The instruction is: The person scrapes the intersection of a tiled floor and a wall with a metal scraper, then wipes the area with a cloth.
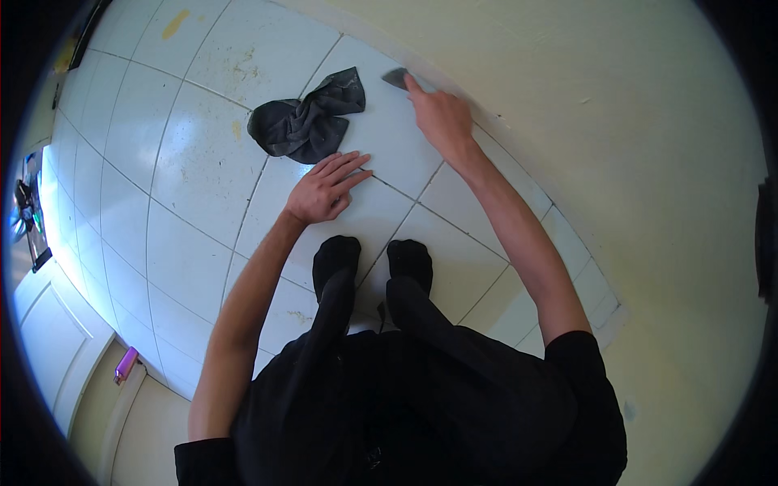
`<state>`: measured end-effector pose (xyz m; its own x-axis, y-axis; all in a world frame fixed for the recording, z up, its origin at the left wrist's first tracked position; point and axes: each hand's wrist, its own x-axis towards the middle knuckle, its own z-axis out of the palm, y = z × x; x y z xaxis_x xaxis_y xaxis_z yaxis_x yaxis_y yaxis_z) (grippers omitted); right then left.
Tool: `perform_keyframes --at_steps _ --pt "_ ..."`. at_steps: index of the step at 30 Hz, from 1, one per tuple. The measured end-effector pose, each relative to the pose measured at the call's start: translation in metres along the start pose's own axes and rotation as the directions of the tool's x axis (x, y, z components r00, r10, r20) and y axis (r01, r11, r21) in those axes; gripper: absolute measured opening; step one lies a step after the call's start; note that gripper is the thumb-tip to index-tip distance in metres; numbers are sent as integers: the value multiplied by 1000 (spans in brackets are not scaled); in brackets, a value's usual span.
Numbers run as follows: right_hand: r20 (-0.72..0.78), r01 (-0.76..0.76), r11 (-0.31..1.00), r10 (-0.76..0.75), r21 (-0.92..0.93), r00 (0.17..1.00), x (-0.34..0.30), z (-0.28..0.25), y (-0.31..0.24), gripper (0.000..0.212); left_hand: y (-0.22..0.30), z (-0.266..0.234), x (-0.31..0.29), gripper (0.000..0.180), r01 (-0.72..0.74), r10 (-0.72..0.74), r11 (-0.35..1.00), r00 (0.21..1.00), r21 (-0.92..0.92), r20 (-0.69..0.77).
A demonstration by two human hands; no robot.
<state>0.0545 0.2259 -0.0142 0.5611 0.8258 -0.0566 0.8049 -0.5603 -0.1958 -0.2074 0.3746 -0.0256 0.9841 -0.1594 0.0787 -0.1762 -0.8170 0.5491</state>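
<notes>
My right hand (443,121) is closed round a scraper, its handle hidden in my fingers. The scraper's grey blade (395,78) points left, against the tiled floor (389,134) close to the foot of the wall. My left hand (328,188) rests on the tiles with its fingers stretched out and nothing in them. Just beyond its fingertips lies a crumpled dark grey cloth (308,121).
A pale wall (648,202) rises along the right side. Yellowish stains (176,24) and specks mark the tiles at the far left. My feet in black socks (410,263) are below my hands. A white door (57,340) and a purple object (126,364) are at the left.
</notes>
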Motion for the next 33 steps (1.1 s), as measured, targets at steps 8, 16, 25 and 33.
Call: perform_keyframes --at_steps 8,16,25,33 --pt "-22 -50 997 51 63 998 76 19 -69 39 1 1 2 64 -1 1 1000 1000 0 5" --pt "-39 -124 988 128 92 991 -10 -8 -15 37 3 -1 0 62 7 -7 1000 1000 20 -9" --pt "222 -376 922 387 -89 895 -116 -43 39 44 5 0 2 60 -6 7 999 999 33 -41" --pt "71 -215 976 213 22 975 -91 -27 43 39 5 3 4 63 -12 12 1000 999 16 -37"
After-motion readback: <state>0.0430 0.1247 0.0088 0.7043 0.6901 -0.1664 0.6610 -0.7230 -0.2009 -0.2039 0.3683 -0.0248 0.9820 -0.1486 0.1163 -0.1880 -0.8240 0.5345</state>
